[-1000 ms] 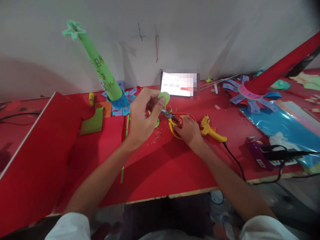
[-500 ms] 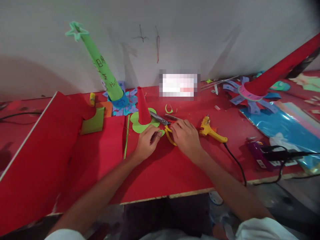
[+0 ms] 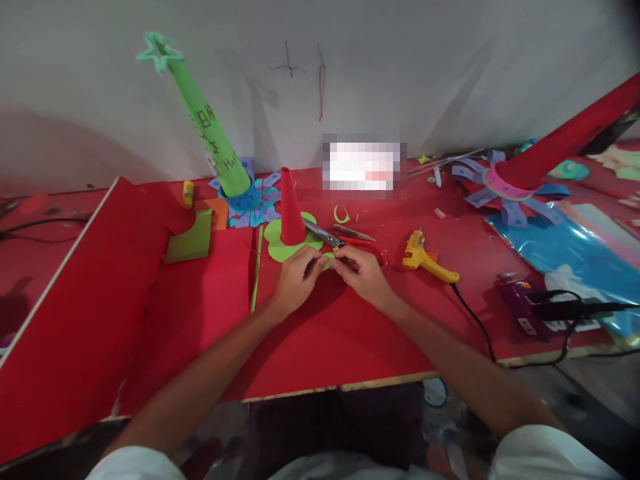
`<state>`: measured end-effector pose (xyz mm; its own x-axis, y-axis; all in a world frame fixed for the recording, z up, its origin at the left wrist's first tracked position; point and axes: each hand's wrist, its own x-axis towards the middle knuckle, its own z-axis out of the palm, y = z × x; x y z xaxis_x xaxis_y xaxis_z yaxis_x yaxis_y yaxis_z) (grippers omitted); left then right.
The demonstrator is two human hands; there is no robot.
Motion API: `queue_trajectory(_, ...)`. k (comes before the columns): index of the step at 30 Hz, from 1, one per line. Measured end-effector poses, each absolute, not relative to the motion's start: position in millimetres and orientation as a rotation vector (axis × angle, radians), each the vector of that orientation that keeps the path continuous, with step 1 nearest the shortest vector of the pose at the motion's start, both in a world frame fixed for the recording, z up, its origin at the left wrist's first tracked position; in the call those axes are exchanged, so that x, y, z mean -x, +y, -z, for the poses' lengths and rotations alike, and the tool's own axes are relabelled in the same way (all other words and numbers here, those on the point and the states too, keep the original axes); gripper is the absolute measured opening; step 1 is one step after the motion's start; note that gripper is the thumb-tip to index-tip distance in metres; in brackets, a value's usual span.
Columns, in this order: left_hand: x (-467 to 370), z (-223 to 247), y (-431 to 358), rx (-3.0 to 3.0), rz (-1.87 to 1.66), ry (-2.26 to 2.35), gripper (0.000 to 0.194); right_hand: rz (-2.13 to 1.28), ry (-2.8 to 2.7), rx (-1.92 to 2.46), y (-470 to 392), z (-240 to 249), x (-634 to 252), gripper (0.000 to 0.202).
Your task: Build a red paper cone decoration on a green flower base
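A small light-green paper piece (image 3: 328, 261) is pinched between the fingertips of both hands. My left hand (image 3: 299, 277) grips its left side and my right hand (image 3: 364, 275) its right side; both are closed. Just beyond the fingers lie scissors (image 3: 324, 233), their red handle loop partly behind my right hand. Their blade tips reach a red paper cone (image 3: 291, 210), which stands upright on a green petal-shaped base (image 3: 275, 233). A slim pointed tool (image 3: 353, 232) lies beside the scissors.
A yellow glue gun (image 3: 427, 260) with a black cord lies to the right, near a purple box (image 3: 520, 307). Behind on the left stands a tall green cone (image 3: 215, 133); a larger red cone (image 3: 565, 143) leans at right. Red sheets (image 3: 205, 287) cover the left side.
My right hand has left the scissors' yellow handle area and moved to the green paper piece, which it now pinches along with my left hand. The view has shifted slightly.
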<state>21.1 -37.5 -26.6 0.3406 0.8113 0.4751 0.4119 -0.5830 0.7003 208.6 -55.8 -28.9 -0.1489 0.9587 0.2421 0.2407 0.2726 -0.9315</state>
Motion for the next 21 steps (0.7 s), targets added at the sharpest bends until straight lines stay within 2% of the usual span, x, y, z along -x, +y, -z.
queue_trajectory(7,-21,24,-38,-2.13,-1.172,1.05,0.036,-1.129,-1.566,1.059,-51,22,-211,0.038)
queue_trajectory(14,-22,28,-40,-2.072,-1.165,1.155,0.015,-1.029,-1.532,1.152,-50,32,-210,0.03)
queue_trajectory(21,-22,30,-41,-2.262,-1.093,0.933,0.032,-0.964,-1.538,1.196,-50,31,-213,0.035)
